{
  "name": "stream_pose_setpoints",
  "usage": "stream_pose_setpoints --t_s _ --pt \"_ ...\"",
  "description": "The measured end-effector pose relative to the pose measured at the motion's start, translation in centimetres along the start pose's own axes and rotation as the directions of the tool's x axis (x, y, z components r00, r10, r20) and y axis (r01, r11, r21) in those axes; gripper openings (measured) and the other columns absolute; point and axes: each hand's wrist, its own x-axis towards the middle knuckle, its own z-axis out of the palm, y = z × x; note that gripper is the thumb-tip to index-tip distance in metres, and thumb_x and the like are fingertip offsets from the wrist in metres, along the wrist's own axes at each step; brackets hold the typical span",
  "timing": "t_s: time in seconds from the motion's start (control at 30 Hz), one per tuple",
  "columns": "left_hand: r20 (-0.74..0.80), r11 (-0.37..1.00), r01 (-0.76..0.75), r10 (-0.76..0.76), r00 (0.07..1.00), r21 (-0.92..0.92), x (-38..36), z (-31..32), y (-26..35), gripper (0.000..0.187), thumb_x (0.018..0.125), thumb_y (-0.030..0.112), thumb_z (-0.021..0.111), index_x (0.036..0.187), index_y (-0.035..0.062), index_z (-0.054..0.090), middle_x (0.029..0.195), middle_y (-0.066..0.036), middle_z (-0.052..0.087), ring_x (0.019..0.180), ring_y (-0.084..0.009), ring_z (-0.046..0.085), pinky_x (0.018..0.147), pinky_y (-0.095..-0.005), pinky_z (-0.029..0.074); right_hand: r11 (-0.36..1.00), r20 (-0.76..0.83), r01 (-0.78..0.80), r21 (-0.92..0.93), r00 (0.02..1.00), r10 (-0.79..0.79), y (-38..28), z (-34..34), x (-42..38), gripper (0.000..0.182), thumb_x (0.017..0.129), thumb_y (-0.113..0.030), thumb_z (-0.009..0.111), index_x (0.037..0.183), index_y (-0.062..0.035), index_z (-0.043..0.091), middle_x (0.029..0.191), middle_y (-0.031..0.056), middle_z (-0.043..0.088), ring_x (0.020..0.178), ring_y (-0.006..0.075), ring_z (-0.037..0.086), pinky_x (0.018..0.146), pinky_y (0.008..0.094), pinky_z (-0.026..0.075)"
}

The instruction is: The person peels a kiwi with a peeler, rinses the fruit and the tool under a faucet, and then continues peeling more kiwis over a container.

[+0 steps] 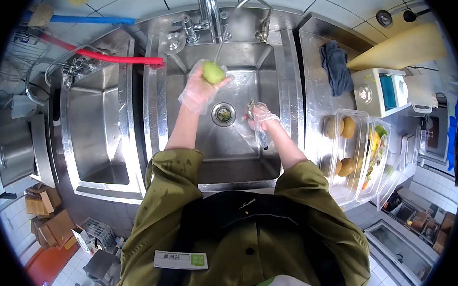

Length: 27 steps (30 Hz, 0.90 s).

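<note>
My left hand (199, 90), in a clear plastic glove, is wrapped round a smooth green fruit (212, 73). It holds the fruit just below the tap (209, 14), over the back left of the sink basin (228, 158). My right hand (261, 116), also gloved, is closed round a slim tool (251, 107) at the basin's right side. The tool has a metal end and what looks like a dark-tipped handle; its exact kind is partly hidden by my fingers. Between my hands, the drain strainer (223, 114) has green and pale scraps in it.
At right stand clear plastic containers, one with several brown oval items (348, 126), another with mixed colourful scraps (377, 149). Behind them are a dark cloth (336, 68) and a white box-shaped appliance (374, 93). A red hose (115, 59) crosses toward the left sink (97, 173).
</note>
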Motion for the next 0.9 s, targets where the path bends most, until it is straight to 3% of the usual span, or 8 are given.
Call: stream_pose_setpoints --t_s 0.13,0.27,0.43,0.53,0.6,0.73,0.87,0.9 --pt "-0.128 0.989 -0.083 0.098 0.987 0.12 -0.7 1.9 -1.1 0.03 0.094 0.033 0.047 0.11 0.0071 0.051 0.109 -0.012 0.056 0.106 -0.0329 0.052 0.093 -0.0533 0.043 0.505 0.162 -0.397 0.766 0.88 0.446 -4.0 -0.9 -1.1 0.018 0.082 -0.021 0.061 0.085 -0.0032 0.06 0.069 0.0122 0.06 0.036 0.0149 0.045 0.03 0.0254 0.033" --pt "-0.146 0.959 -0.111 0.153 0.977 0.26 0.6 0.7 -0.4 0.04 0.095 0.04 0.041 0.113 0.0052 0.05 0.113 -0.012 0.056 0.107 -0.0319 0.052 0.092 -0.0537 0.043 0.931 -0.037 0.211 0.299 0.977 -0.21 3.3 -0.1 0.4 0.019 0.082 -0.021 0.062 0.085 -0.0019 0.06 0.068 0.0122 0.058 0.037 0.0151 0.046 0.03 0.024 0.034" --pt "0.005 0.978 -0.156 0.157 0.988 0.14 1.4 -0.1 -0.7 0.043 0.096 0.041 0.035 0.115 0.0059 0.05 0.113 -0.013 0.056 0.108 -0.0315 0.052 0.094 -0.0544 0.04 0.463 0.247 -0.529 0.711 0.805 0.54 -4.1 -2.4 -1.3 0.016 0.075 -0.014 0.061 0.086 -0.0022 0.062 0.082 0.0099 0.066 0.077 0.0238 0.065 0.06 0.0338 0.05" --pt "-0.123 0.992 -0.074 0.062 0.99 -0.1 0.9 1.4 -0.8 0.041 0.095 0.039 0.035 0.114 0.0062 0.05 0.115 -0.014 0.055 0.108 -0.0321 0.052 0.097 -0.0563 0.037 0.501 0.137 -0.415 0.76 0.855 0.5 -4.7 -2.0 -2.0 0.017 0.08 -0.018 0.064 0.083 -0.0018 0.061 0.067 0.0111 0.058 0.038 0.0137 0.046 0.031 0.0232 0.034" --pt "-0.092 0.987 -0.102 0.091 0.992 -0.124 0.4 1.1 -0.8 0.041 0.095 0.039 0.035 0.114 0.0067 0.051 0.117 -0.014 0.054 0.108 -0.0329 0.052 0.098 -0.0574 0.034 0.865 -0.087 0.024 0.501 0.996 0.023 0.0 -0.6 -1.8 0.017 0.079 -0.018 0.065 0.084 -0.0026 0.061 0.067 0.0102 0.058 0.039 0.0134 0.046 0.031 0.023 0.034" --pt "-0.082 0.993 -0.021 0.011 0.997 -0.12 1.3 -0.4 -1.2 0.043 0.093 0.043 0.038 0.109 0.007 0.055 0.111 -0.014 0.058 0.104 -0.0341 0.053 0.097 -0.057 0.034 0.44 0.243 -0.466 0.768 0.847 0.474 -3.5 -1.3 -3.3 0.015 0.082 -0.015 0.057 0.088 -0.0023 0.063 0.079 0.0084 0.064 0.072 0.0183 0.064 0.05 0.03 0.047" --pt "0.031 0.992 0.06 -0.057 0.998 -0.114 2.0 0.0 -2.3 0.044 0.09 0.047 0.045 0.107 0.0081 0.057 0.103 -0.012 0.06 0.098 -0.0308 0.055 0.089 -0.0508 0.042 0.719 0.086 -0.209 0.663 0.975 0.203 -0.7 -0.6 -4.5 0.015 0.082 -0.014 0.057 0.089 -0.0023 0.063 0.077 0.0091 0.063 0.069 0.0171 0.062 0.048 0.0271 0.047" --pt "0.016 0.996 0.032 -0.031 0.999 -0.086 1.7 0.1 -2.7 0.045 0.089 0.048 0.047 0.107 0.0084 0.058 0.102 -0.012 0.061 0.097 -0.0291 0.056 0.086 -0.048 0.045 0.519 0.177 -0.306 0.799 0.943 0.284 -1.7 -1.1 -5.0 0.015 0.082 -0.014 0.057 0.089 -0.0026 0.063 0.077 0.0093 0.063 0.068 0.0169 0.062 0.048 0.0269 0.047"
